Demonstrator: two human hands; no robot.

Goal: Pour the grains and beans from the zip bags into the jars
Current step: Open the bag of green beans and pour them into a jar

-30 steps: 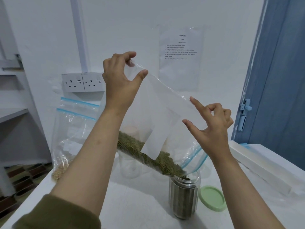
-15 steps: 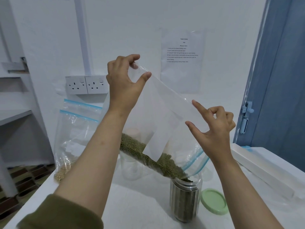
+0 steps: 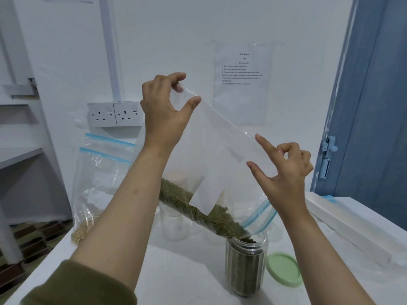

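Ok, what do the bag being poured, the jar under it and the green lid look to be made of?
Zip bag: thin clear plastic film; it creases and the wall shows through. Jar: clear and rigid with a threaded neck, glass or hard plastic, cannot tell. Green lid: probably matte moulded plastic, with an even pastel colour and no shine.

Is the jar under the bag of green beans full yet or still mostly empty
Nearly full. Green beans fill the jar up to its neck, and its green lid lies off beside it.
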